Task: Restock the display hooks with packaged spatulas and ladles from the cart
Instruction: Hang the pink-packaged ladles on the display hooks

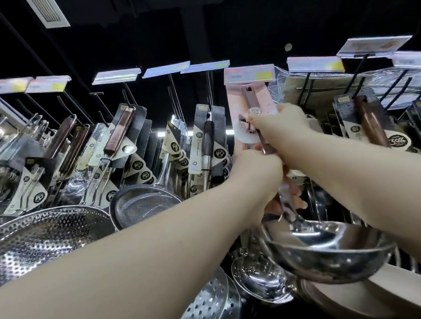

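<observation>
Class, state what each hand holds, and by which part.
Both grip one packaged ladle: right hand high on its handle, left hand lower on the shaft.

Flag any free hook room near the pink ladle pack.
Free: bare prongs right of the pink ladle pack; dark gap between wooden-handled pack and black-handled pack. Crowded: strainers left, ladle bowls below.

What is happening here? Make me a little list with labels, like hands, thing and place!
place: shop wall of hanging kitchen tools
thing: ladle, shiny bowl nearest the camera
left hand: grips the ladle's handle low down
right hand: grips the handle higher up, by the pink card
above: price tag over the pink card
nearby: holed strainer and mesh sieve to the left
on its hook: cannot tell
</observation>
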